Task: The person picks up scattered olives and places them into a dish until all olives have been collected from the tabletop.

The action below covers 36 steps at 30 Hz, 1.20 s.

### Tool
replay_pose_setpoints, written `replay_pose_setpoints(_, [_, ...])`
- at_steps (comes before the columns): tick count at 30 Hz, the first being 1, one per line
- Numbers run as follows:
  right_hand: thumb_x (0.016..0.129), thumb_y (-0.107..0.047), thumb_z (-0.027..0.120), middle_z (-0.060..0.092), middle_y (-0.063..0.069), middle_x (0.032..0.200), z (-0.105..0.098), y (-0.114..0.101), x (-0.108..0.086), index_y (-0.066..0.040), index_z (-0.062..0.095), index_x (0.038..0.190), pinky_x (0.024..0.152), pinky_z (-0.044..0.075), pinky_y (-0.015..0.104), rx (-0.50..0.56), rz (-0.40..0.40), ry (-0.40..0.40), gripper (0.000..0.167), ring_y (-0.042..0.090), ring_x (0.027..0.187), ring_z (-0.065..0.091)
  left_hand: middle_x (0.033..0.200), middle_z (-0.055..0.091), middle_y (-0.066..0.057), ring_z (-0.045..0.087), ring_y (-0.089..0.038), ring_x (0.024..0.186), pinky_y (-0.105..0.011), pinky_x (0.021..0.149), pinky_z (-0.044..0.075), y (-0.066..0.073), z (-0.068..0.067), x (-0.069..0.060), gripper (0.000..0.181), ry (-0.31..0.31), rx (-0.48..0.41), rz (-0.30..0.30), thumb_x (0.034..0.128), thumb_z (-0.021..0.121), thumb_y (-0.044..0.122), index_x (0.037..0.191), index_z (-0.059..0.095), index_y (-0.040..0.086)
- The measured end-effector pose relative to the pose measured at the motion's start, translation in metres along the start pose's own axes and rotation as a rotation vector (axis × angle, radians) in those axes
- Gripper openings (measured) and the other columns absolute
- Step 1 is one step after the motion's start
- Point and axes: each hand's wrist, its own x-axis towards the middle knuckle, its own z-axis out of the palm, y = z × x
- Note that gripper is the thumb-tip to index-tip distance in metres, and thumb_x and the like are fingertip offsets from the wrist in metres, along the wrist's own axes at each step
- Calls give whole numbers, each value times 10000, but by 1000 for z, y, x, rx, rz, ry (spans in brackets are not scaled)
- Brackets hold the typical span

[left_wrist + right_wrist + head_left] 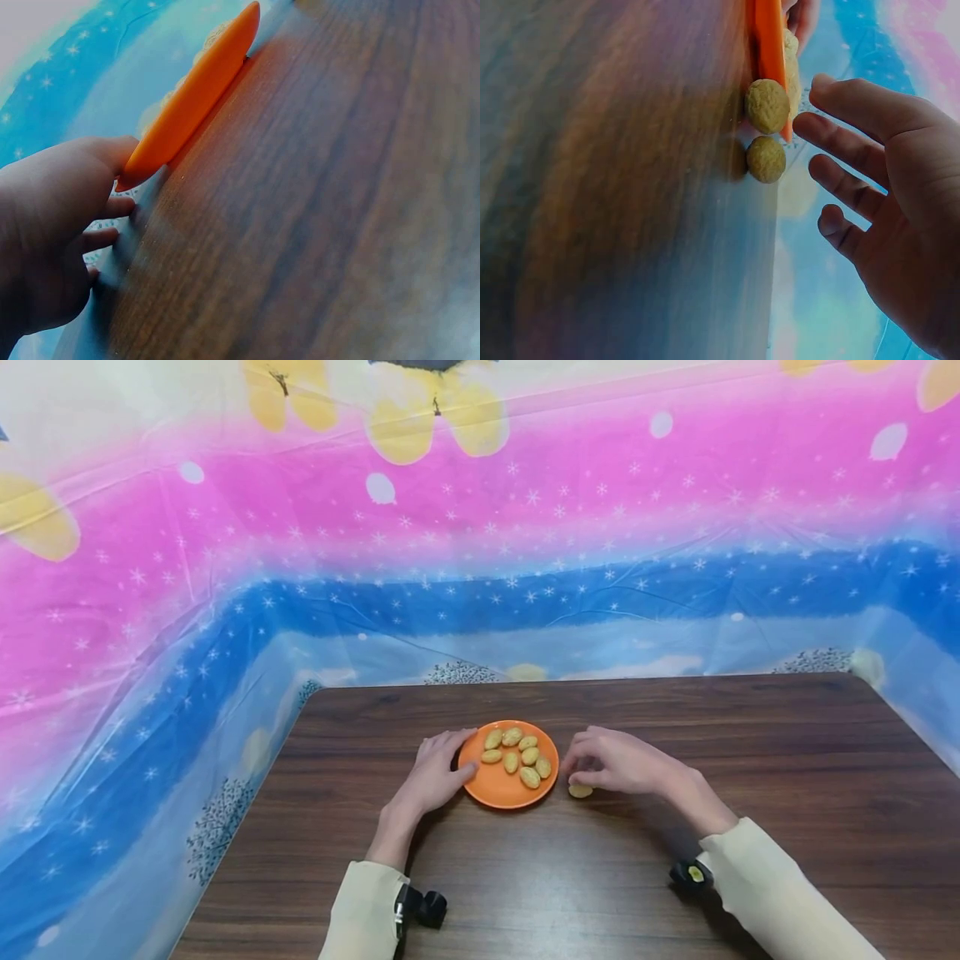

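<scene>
An orange plate [498, 793] lies on the table, bearing several small, oval, yellow-brown lumps that look like potatoes [530, 777]. My left hand [435, 770] holds the plate's left rim, its thumb over the edge; in the left wrist view the plate [187, 105] appears edge-on beside that hand [52, 217]. To the right of the plate, my right hand [618, 762] hovers over a potato-like lump [580, 791]. Two such lumps, an upper one [766, 106] and a lower one [766, 159], show in the right wrist view, apart from the spread fingers of the right hand [900, 172].
Under everything is a dark wood-grain table [540, 868]. A patterned pink and blue cloth [465, 552] hangs behind and along the sides of it. Both wrists carry black straps with small devices, one on the left [420, 908] and one on the right [690, 875].
</scene>
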Motion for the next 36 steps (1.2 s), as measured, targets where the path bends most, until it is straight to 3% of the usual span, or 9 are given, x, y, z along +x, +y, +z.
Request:
replay_pose_setpoints(25, [883,-322,746,642,-183,1035,7,3,-3,-331,738,1115,765,432,256,17,44,-113,232,126,934,481,1523,446,-76,297,-323,1456,-563,1176,255,-2,0,-1,568,-5,-2,-12,979,582,328,1515,430,216])
replay_pose_setpoints(36, [890,-316,739,620,-216,1012,9,4,-2,-337,746,1078,729,411,245,-12,53,-128,189,151,917,473,1513,458,-82,302,-333,1453,-575,1175,246,-1,1,1,570,5,-2,-1,975,596,315,1511,437,203])
